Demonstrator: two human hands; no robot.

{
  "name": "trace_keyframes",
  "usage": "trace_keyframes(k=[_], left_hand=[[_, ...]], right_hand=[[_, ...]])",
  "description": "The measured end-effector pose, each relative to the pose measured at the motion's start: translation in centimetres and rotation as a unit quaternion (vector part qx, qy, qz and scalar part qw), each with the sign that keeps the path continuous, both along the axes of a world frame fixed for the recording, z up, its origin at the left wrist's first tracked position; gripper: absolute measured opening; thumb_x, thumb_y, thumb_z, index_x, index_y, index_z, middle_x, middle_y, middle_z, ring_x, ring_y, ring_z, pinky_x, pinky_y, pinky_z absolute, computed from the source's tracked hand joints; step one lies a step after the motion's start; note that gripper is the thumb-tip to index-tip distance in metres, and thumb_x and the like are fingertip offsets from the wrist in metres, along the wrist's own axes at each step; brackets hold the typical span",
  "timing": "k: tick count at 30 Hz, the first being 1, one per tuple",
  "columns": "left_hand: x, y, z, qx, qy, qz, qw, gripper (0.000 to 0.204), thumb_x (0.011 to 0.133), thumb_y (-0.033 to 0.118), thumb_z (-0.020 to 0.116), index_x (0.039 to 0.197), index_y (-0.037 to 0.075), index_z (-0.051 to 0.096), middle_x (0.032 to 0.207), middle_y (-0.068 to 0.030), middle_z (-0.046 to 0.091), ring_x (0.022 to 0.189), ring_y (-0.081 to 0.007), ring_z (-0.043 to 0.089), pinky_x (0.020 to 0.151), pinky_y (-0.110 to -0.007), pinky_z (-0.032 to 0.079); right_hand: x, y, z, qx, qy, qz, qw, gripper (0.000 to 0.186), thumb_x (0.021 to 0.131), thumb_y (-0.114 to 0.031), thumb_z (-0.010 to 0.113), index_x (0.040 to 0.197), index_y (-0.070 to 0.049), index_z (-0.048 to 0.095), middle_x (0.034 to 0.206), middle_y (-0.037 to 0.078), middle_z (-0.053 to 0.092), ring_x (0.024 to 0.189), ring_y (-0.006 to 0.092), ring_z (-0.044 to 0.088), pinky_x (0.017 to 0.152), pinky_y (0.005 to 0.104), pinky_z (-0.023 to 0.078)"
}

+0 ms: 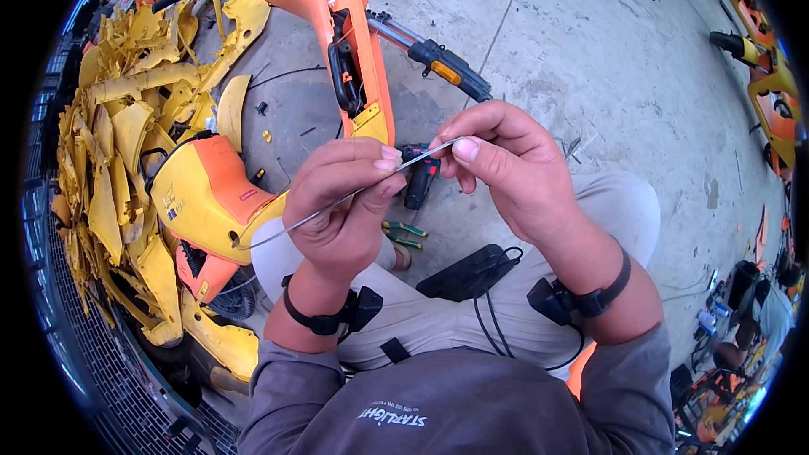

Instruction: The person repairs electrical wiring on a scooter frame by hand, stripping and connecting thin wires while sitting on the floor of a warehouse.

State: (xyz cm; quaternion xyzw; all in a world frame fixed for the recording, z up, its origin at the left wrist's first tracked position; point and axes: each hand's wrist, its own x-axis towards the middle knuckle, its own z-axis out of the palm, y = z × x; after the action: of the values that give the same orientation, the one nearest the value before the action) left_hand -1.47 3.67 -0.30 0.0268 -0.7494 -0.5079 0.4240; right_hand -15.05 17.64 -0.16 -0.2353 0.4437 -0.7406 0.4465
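A thin grey cable [424, 156] is pinched in both of my hands at chest height. My left hand [341, 194] is closed on it between thumb and forefinger, and the cable's tail curves down leftward toward an orange and yellow scooter body. My right hand [516, 173] grips the cable's other end between thumb and fingertips, just right of the left. Partly hidden behind the hands, a black and red power tool [416, 190] lies on the floor. Pliers with green and yellow handles [406, 234] are below it, by my foot.
The orange and yellow scooter [221, 181] lies at left, its orange front column [366, 59] and handlebar ahead. A heap of broken yellow panels [126, 152] fills the far left. A black box [468, 271] with cables rests on my lap. More scooters [771, 76] stand far right.
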Motion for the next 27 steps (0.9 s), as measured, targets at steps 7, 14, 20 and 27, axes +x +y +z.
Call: trace_keyframes(k=[7, 14, 20, 27], left_hand=[[-0.13, -0.33, 0.36, -0.076, 0.003, -0.001, 0.997, 0.024, 0.074, -0.008, 0.072, 0.094, 0.002, 0.063, 0.092, -0.0118, 0.066, 0.085, -0.0236, 0.066, 0.074, -0.031, 0.052], [-0.17, -0.64, 0.4, -0.133, 0.008, -0.001, 0.991, 0.02, 0.075, -0.006, 0.072, 0.091, 0.003, 0.065, 0.092, -0.0099, 0.067, 0.084, -0.0231, 0.067, 0.073, -0.032, 0.051], [-0.33, -0.8, 0.35, -0.16, 0.013, -0.016, 0.987, 0.017, 0.075, -0.004, 0.07, 0.09, 0.003, 0.067, 0.09, -0.0086, 0.067, 0.084, -0.0228, 0.067, 0.07, -0.031, 0.05], [-0.21, -0.84, 0.75, -0.191, -0.024, -0.04, 0.98, 0.015, 0.076, -0.004, 0.07, 0.088, 0.003, 0.063, 0.089, -0.01, 0.066, 0.083, -0.0252, 0.066, 0.074, -0.035, 0.052]], right_hand=[[-0.17, -0.14, 0.17, 0.006, -0.024, 0.016, 1.0, 0.013, 0.092, -0.014, 0.061, 0.101, -0.005, 0.062, 0.09, 0.001, 0.065, 0.079, 0.0062, 0.058, 0.062, 0.0201, 0.044], [-0.15, -0.16, 0.26, 0.016, -0.024, 0.016, 0.999, 0.012, 0.091, -0.012, 0.06, 0.1, -0.005, 0.061, 0.088, 0.001, 0.063, 0.078, 0.0061, 0.058, 0.062, 0.0204, 0.043], [-0.3, -0.19, 0.37, 0.02, -0.058, 0.033, 0.998, 0.013, 0.089, -0.012, 0.06, 0.099, -0.004, 0.061, 0.09, 0.002, 0.063, 0.079, 0.0073, 0.057, 0.063, 0.0216, 0.043], [-0.61, -0.07, 0.38, 0.022, -0.139, 0.078, 0.987, 0.015, 0.088, -0.014, 0.059, 0.098, -0.003, 0.06, 0.1, 0.006, 0.065, 0.083, 0.0087, 0.059, 0.066, 0.0226, 0.044]])
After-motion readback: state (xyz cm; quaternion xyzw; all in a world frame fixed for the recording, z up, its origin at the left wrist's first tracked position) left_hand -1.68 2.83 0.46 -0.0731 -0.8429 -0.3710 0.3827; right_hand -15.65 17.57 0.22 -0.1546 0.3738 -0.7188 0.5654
